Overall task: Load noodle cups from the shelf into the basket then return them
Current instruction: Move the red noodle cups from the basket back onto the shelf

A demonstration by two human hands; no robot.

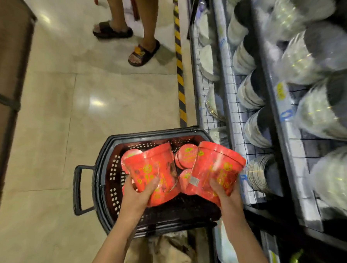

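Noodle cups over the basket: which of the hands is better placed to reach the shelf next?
Right, probably. The right hand holds its cup beside the shelf; the left hand holds its cup over the basket.

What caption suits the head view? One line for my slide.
Left hand and right hand each hold a red noodle cup above the black basket beside the shelf.

Yellow print on the red noodle cups (152, 170) — blurred, unreadable, shelf tags (280, 92) likewise

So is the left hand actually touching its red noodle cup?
Touching: in the head view the left hand curls its fingers round the cup's lower end.
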